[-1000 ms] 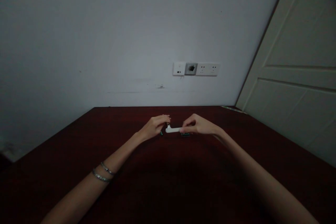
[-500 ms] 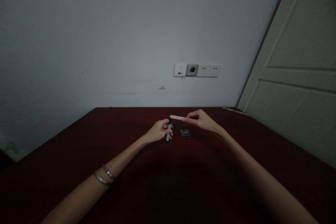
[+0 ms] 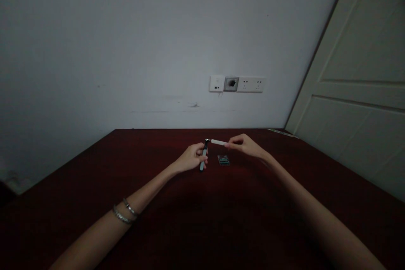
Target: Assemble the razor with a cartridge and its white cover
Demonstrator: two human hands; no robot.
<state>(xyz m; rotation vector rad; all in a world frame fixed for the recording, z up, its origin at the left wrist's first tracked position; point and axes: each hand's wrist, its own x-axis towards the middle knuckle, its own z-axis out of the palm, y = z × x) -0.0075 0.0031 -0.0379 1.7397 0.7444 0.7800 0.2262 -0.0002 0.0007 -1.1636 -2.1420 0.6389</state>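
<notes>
My left hand [image 3: 191,158] is closed around the grey handle of what looks like a razor [image 3: 203,160], held upright with its dark neck and small shiny head at the top. My right hand [image 3: 247,145] pinches the near end of a slim white stick [image 3: 218,142], which points left. The stick's far tip is level with the razor's head, with a small gap between them. Its exact kind is too small to make out. Below the stick, a small clear pack with dark green strips [image 3: 223,160] lies on the table.
The dark red tabletop [image 3: 158,219] reaches back to a pale wall [image 3: 158,50]. Wall sockets [image 3: 249,85] sit above its back edge. A white panelled door [image 3: 357,93] stands at the right, and a thin flat strip [image 3: 282,133] lies at the back right corner.
My right hand has drawn the white stick slightly to the right, away from the razor's head, which now shows. My left hand has barely moved.
</notes>
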